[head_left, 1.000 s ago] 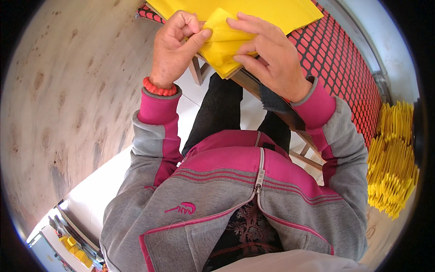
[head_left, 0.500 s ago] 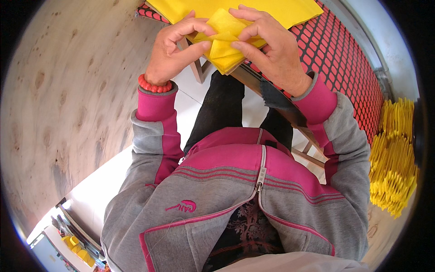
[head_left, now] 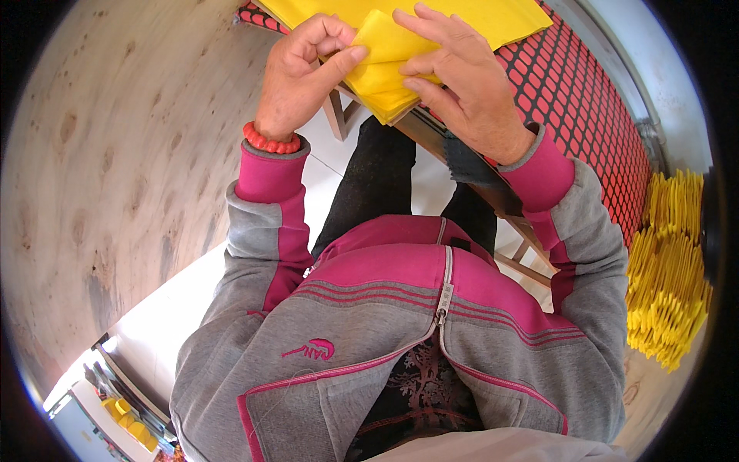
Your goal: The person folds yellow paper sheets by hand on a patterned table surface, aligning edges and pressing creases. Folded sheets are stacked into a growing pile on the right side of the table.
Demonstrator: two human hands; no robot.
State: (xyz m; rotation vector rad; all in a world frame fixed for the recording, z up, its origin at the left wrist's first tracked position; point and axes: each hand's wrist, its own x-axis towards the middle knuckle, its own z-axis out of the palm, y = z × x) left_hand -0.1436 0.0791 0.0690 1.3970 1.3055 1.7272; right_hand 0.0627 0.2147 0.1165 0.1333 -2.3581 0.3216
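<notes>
My left hand (head_left: 296, 77) pinches the left edge of a folded thin yellow sheet (head_left: 385, 50) between thumb and fingers. Whether it is paper or cloth I cannot tell. From the other side my right hand (head_left: 469, 85) has thumb and index finger close together at a fold, with its other fingers spread over the upper part. The folded piece hangs at the near edge of the table, its lower corner pointing toward me. A larger flat yellow sheet (head_left: 508, 19) lies just beyond it.
A red cover with a black net pattern (head_left: 570, 100) lies over the table. Stacks of folded yellow pieces (head_left: 668, 285) stand at the right. A pale wooden board (head_left: 115, 169) fills the left, and yellow items (head_left: 131, 423) sit at the lower left.
The upper folds of the yellow piece have opened into a flatter shape. My left hand has shifted slightly right and tightened at its edge; the right hand's upper fingers have spread.
</notes>
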